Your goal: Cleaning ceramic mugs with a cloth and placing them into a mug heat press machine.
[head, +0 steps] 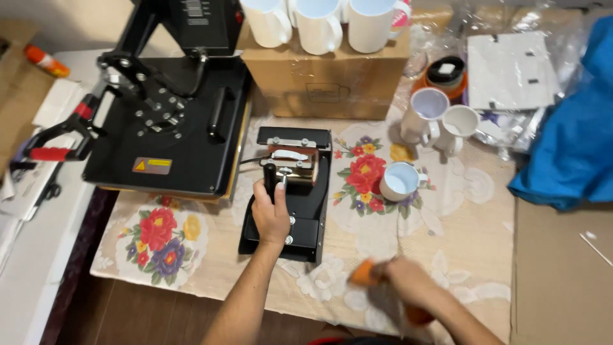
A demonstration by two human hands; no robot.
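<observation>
left hand (271,214) grips mug press lever (271,174); right hand (408,284) clutches blurred orange object (363,273); cardboard box (325,80) behind.

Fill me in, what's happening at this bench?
A person stands at a table with a floral tablecloth. The left hand grips the black lever handle of a small mug press. The right hand holds a blurred orange thing near the table edge; what it is cannot be told. A large flat heat press sits to the left, closed. Three white mugs stand loose on the cloth; more sit on a cardboard box.
</observation>
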